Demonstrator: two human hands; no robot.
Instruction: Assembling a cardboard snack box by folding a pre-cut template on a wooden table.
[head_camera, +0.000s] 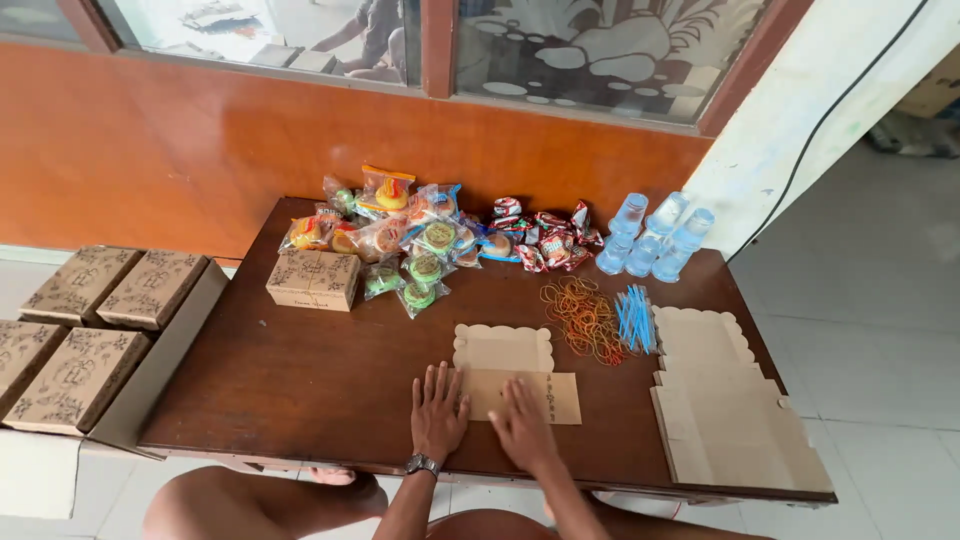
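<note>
Head view shows your left hand and right hand spread flat, palms down, on an unfolded cardboard box blank near the front edge of the table. Rubber bands and blue straws lie just beyond to the right.

A dark brown wooden table stands against an orange-brown wall. Above the wall runs a window with a reddish wooden frame; one pane carries a frosted pattern. A white wall carries a black cable. The floor is pale tile. Daylight is even.
</note>
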